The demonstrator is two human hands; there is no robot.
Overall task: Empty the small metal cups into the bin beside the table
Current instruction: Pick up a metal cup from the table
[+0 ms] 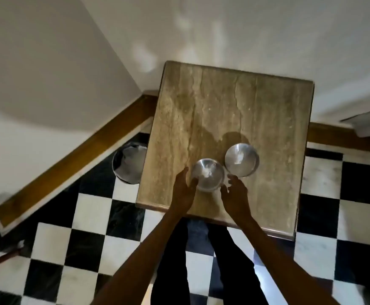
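The far tabletop (223, 102) is left bare. The near cup (208, 177) is flanked by both hands, with the second cup (241, 159) just beside it.

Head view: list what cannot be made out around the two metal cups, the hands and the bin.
- Nearer cup: white contents blurred, unidentifiable.
- Farther cup: the same pale smear.
- Left hand: fingers at the cup's rim; blur hides whether they grip it.
- Right hand: contact with the cup unclear.
- Bin: right part hidden by the table; contents a pale blur.
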